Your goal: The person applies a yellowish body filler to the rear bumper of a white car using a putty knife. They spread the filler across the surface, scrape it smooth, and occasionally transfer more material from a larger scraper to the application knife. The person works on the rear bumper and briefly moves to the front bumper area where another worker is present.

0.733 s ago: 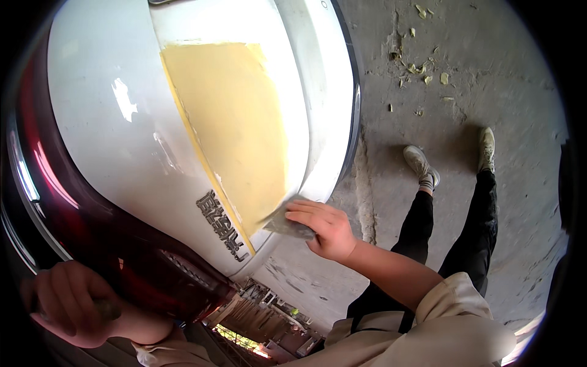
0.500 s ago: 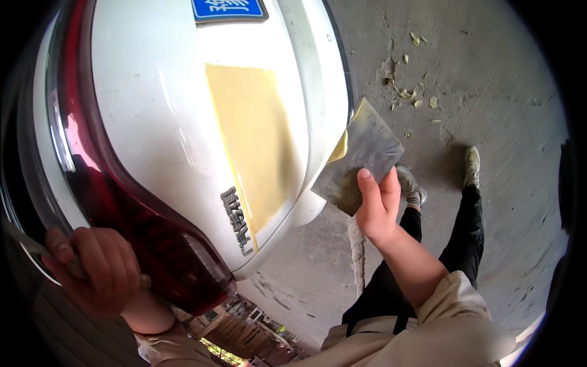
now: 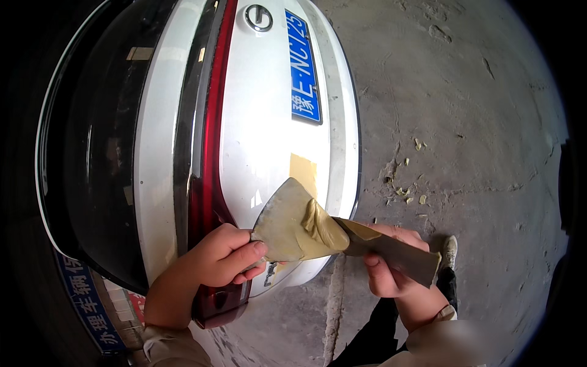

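My left hand is closed around a putty knife with a broad, flared grey blade. A thick ridge of yellow-beige putty lies on that blade near its right corner. My right hand grips a dark, flat, square spreader plate, tilted so that it shows nearly edge-on. The plate's left edge meets the putty-laden side of the blade. Behind both tools stands the white car's rear, with a yellow putty patch on its panel; the blade hides the patch's lower part.
A blue license plate sits on the white trunk lid, beside a long red tail light. The dark rear window is at left. Flakes of dried putty litter the grey concrete floor.
My view has swung back over more of the car. My left hand has come rightward with the putty knife, which now meets the plate in my right hand. The putty now lies on the knife's blade.
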`<state>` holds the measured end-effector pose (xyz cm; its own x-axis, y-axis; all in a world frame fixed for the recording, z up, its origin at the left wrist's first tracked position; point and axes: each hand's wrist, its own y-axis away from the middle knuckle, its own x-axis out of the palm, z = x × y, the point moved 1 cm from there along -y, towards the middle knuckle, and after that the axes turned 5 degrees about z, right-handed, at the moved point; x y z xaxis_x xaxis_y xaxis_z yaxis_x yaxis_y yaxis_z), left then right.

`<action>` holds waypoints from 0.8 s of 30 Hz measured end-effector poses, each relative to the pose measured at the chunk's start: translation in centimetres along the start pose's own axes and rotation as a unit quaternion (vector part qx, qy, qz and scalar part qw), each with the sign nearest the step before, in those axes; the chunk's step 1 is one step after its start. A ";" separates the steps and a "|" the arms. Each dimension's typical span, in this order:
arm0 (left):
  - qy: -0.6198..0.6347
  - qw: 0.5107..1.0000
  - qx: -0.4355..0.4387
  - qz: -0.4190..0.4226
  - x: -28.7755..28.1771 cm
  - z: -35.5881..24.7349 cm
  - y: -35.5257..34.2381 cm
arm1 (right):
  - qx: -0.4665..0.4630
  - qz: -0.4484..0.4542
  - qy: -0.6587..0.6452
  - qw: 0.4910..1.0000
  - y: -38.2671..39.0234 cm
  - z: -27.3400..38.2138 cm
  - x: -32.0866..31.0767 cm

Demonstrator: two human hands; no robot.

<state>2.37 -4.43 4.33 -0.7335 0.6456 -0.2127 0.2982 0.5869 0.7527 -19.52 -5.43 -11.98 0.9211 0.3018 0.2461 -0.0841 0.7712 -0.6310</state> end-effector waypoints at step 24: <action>0.205 0.923 0.286 -0.155 -3.4 2.4 1.2 | 0.199 -0.020 0.142 0.970 3.8 -18.9 9.3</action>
<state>6.69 -4.71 4.45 -0.9722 0.2331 -0.0208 0.2231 0.9502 0.2178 -4.07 -10.32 -26.01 0.9894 0.1442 0.0159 -0.1341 0.9511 -0.2783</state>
